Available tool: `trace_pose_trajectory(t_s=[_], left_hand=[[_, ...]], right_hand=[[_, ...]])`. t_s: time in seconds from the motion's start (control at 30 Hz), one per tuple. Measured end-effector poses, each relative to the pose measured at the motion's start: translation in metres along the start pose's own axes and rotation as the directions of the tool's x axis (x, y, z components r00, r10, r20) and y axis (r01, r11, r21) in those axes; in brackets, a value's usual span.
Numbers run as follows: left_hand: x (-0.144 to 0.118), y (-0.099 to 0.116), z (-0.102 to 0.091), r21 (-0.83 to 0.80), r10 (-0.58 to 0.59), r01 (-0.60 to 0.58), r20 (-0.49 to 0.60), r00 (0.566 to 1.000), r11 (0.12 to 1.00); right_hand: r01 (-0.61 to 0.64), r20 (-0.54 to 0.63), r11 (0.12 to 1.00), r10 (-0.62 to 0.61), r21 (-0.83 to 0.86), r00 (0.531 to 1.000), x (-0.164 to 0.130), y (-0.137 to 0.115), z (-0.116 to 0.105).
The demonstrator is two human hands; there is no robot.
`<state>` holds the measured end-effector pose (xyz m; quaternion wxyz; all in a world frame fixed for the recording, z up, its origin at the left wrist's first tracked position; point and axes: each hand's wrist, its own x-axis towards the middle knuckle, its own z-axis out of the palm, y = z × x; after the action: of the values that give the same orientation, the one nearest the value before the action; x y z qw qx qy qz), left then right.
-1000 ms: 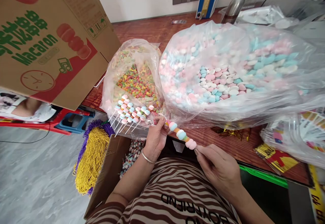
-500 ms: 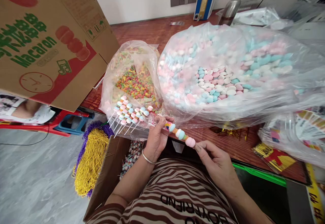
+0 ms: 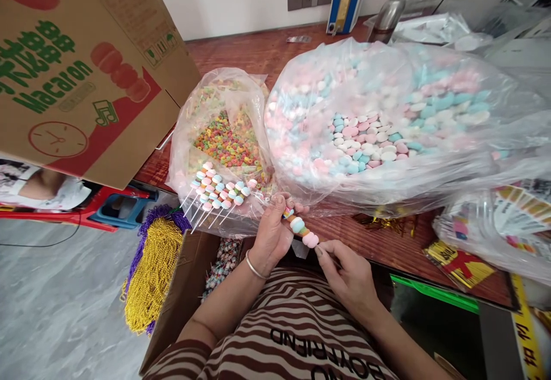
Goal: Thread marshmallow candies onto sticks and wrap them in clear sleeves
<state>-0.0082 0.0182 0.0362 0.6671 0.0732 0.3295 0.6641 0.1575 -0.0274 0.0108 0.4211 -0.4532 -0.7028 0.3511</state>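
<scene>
A marshmallow skewer [image 3: 304,232] slants between my two hands, with pink, white and blue marshmallows and ring-shaped coloured pieces on it. My left hand [image 3: 275,228] is closed round its upper end, where a bit of clear, brightly printed plastic shows; the fingers hide how far it reaches. At the lower end, just past the pink marshmallow, my right hand [image 3: 344,268] pinches the stick, which is mostly hidden. Beyond my left hand, several finished skewers [image 3: 221,187] lie side by side on a plastic bag of coloured cereal rings [image 3: 228,142].
A big clear bag of marshmallows [image 3: 370,139] covers much of the wooden table [image 3: 253,44]. To the left stands a cardboard carton [image 3: 99,76]. An open box [image 3: 172,305] holding wrapped pieces sits below the table edge, beside gold bead strings [image 3: 150,276].
My right hand has moved left, toward my left hand, along with the skewer. Less of the skewer shows between the hands, its upper part now behind my left fingers.
</scene>
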Motion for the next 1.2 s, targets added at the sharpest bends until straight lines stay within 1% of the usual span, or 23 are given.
trace_pose_trajectory(t_s=[0.03, 0.07, 0.13, 0.17, 0.2, 0.23, 0.27, 0.3, 0.37, 0.43, 0.47, 0.57, 0.6, 0.67, 0.73, 0.8, 0.83, 0.9, 0.97, 1.03, 1.07, 1.13, 1.2], left_hand=[[0.000, 0.000, -0.001, -0.012, -0.033, 0.033, 0.041, 0.999, 0.999], [0.000, 0.000, -0.003, -0.022, -0.069, 0.071, 0.081, 0.994, 0.997], [-0.001, 0.000, -0.004, -0.033, -0.131, 0.137, 0.144, 0.981, 0.990], [-0.001, -0.001, -0.004, -0.034, -0.147, 0.155, 0.163, 0.976, 0.987], [-0.002, -0.003, -0.003, -0.030, -0.155, 0.163, 0.173, 0.973, 0.986], [-0.004, -0.006, -0.002, -0.021, -0.158, 0.164, 0.172, 0.972, 0.986], [-0.005, -0.009, -0.001, 0.000, -0.161, 0.164, 0.166, 0.973, 0.987], [-0.007, -0.012, -0.001, 0.035, -0.174, 0.170, 0.162, 0.971, 0.985], [-0.008, -0.016, 0.000, 0.127, -0.218, 0.198, 0.166, 0.962, 0.972], [-0.005, -0.013, -0.002, 0.186, -0.218, 0.184, 0.178, 0.960, 0.965], [-0.003, -0.009, -0.003, 0.184, -0.178, 0.145, 0.177, 0.968, 0.972], [0.008, 0.008, -0.003, 0.097, 0.021, -0.032, 0.116, 0.993, 0.995], [0.011, 0.012, -0.002, 0.076, 0.063, -0.070, 0.090, 0.994, 0.995], [0.014, 0.014, 0.004, 0.063, 0.093, -0.097, 0.056, 0.994, 0.993], [0.011, 0.005, 0.011, 0.074, 0.077, -0.080, 0.050, 0.996, 0.994], [0.004, -0.010, 0.016, 0.085, 0.028, -0.033, 0.063, 0.998, 0.996], [0.000, -0.017, 0.017, 0.089, -0.004, -0.002, 0.069, 0.998, 0.996], [-0.003, -0.025, 0.016, 0.091, -0.056, 0.048, 0.090, 0.994, 0.995], [0.000, -0.019, 0.013, 0.064, -0.050, 0.044, 0.098, 0.994, 0.997], [0.009, -0.004, 0.010, 0.006, 0.001, -0.001, 0.069, 0.998, 1.000], [0.015, 0.005, 0.010, -0.026, 0.028, -0.027, 0.037, 0.999, 0.999], [0.024, 0.020, 0.012, -0.064, 0.046, -0.047, -0.018, 0.999, 0.997], [0.028, 0.029, 0.016, -0.066, 0.043, -0.046, -0.060, 0.997, 0.997]], right_hand=[[-0.135, 0.063, 0.980, 0.127, 0.148, 0.990, 0.000, 0.000, 0.000], [-0.285, 0.146, 0.911, 0.251, 0.298, 0.957, 0.000, -0.001, 0.002], [-0.536, 0.329, 0.662, 0.423, 0.524, 0.844, -0.001, 0.000, 0.007], [-0.609, 0.399, 0.534, 0.463, 0.587, 0.791, -0.001, 0.000, 0.011], [-0.646, 0.439, 0.441, 0.486, 0.623, 0.756, -0.001, 0.000, 0.015], [-0.650, 0.442, 0.403, 0.498, 0.644, 0.746, -0.001, 0.000, 0.019], [-0.631, 0.413, 0.422, 0.501, 0.650, 0.760, -0.001, 0.000, 0.021], [-0.593, 0.353, 0.487, 0.498, 0.642, 0.792, 0.000, -0.001, 0.023], [-0.491, 0.206, 0.668, 0.461, 0.559, 0.863, 0.002, -0.002, 0.022], [-0.408, 0.100, 0.797, 0.408, 0.445, 0.908, 0.006, -0.003, 0.018], [-0.382, 0.074, 0.832, 0.386, 0.402, 0.920, 0.007, -0.004, 0.015], [-0.302, 0.041, 0.903, 0.304, 0.307, 0.952, 0.009, -0.005, 0.010], [-0.257, 0.028, 0.929, 0.259, 0.265, 0.966, 0.009, -0.005, 0.011], [-0.127, -0.017, 0.980, 0.131, 0.151, 0.991, 0.009, -0.005, 0.015], [0.036, -0.064, 0.999, -0.037, -0.011, 0.997, 0.011, -0.005, 0.023], [0.162, -0.102, 0.972, -0.181, -0.173, 0.978, 0.014, -0.004, 0.029], [0.192, -0.116, 0.954, -0.223, -0.229, 0.968, 0.016, -0.003, 0.031], [0.185, -0.132, 0.949, -0.224, -0.255, 0.966, 0.020, -0.002, 0.031], [0.144, -0.123, 0.969, -0.171, -0.200, 0.978, 0.022, -0.002, 0.027], [0.119, -0.074, 0.983, -0.130, -0.138, 0.989, 0.022, -0.001, 0.022], [0.127, -0.046, 0.983, -0.134, -0.131, 0.990, 0.021, -0.001, 0.020], [0.187, -0.007, 0.960, -0.192, -0.207, 0.981, 0.018, 0.001, 0.016], [0.257, -0.004, 0.893, -0.278, -0.369, 0.961, 0.015, 0.005, 0.015]])
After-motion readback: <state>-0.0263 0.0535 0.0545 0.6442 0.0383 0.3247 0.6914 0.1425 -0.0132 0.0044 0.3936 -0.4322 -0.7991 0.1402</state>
